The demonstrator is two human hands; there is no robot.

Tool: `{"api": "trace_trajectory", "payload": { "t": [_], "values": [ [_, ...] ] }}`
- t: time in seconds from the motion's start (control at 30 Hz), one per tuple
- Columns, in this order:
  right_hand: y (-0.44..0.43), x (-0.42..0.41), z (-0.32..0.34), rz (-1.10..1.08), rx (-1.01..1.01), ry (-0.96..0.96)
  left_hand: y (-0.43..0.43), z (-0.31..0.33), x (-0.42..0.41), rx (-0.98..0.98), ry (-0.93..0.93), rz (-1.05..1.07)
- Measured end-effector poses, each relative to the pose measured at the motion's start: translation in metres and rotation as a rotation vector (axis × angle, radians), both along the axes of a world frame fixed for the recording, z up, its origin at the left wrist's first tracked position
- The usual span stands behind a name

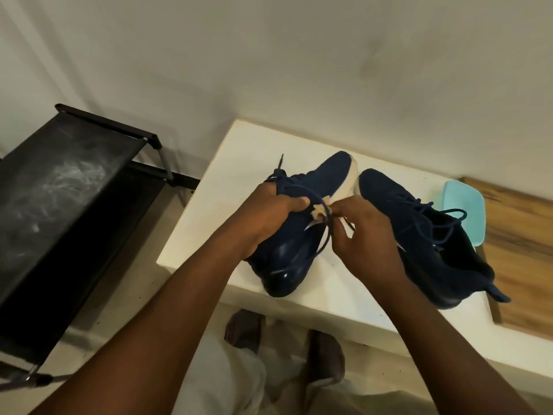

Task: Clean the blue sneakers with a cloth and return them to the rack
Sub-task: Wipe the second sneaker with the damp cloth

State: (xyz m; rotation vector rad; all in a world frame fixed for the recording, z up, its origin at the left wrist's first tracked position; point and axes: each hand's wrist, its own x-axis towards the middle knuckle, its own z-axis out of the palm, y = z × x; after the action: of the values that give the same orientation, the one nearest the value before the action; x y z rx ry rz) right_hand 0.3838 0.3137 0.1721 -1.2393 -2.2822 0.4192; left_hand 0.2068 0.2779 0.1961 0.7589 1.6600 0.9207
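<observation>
**Head view (the only view supplied).** We find both blue sneakers on the white table [239, 151] and neither on the rack [59, 181]. The rack stands on the floor to the left, well apart from the shoes. Its top shelf shows pale dusty smears and carries nothing that we can see.

The first sneaker [326, 175] lies tilted onto its side with its pale sole edge turned toward the other shoe. The left hand [269, 218] grips it across the upper, fingers curled over the far side and thumb on top. The right hand [369, 235] pinches a small pale cloth [320, 210] between thumb and fingertips and holds it against the sneaker just beside the left thumb. A loose lace [324, 238] loops down between the two hands.

The second sneaker [404, 211] stands upright just to the right of the first, laces slack, and no hand touches it. Behind it a pale blue object [460, 211] rests on a wooden board [523, 250].

**Progress.** We judge the work to be in the wiping stage, with the first sneaker in hand. The dim light does not let us tell which surfaces are already clean, nor whether the second sneaker has been wiped. The rest of the wiping and the return of both shoes to the rack are left to do.
</observation>
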Motion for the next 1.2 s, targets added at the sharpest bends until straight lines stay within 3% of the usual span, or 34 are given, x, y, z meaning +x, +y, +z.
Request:
{"api": "trace_trajectory", "payload": {
  "t": [0.27, 0.67, 0.87, 0.97, 1.07, 1.2],
  "values": [
    [0.017, 0.026, 0.008, -0.130, 0.065, -0.007, -0.005, 0.002, -0.001, -0.020, -0.031, -0.090],
    [-0.031, -0.009, 0.017, 0.279, -0.304, -0.010, 0.000, -0.003, -0.005, -0.036, 0.050, 0.017],
    [0.001, 0.006, 0.003, 0.053, -0.017, 0.071, 0.000, -0.006, -0.003, 0.005, -0.011, 0.022],
    [0.001, 0.006, 0.003, -0.002, 0.027, 0.058, 0.001, -0.006, 0.001, 0.003, -0.011, 0.032],
    [-0.012, -0.004, 0.008, -0.012, -0.048, -0.001, 0.001, -0.007, 0.001, 0.020, 0.012, 0.045],
    [-0.026, -0.014, 0.031, 0.147, -0.229, -0.139, 0.001, -0.009, -0.001, 0.050, 0.039, 0.104]
  ]
}}
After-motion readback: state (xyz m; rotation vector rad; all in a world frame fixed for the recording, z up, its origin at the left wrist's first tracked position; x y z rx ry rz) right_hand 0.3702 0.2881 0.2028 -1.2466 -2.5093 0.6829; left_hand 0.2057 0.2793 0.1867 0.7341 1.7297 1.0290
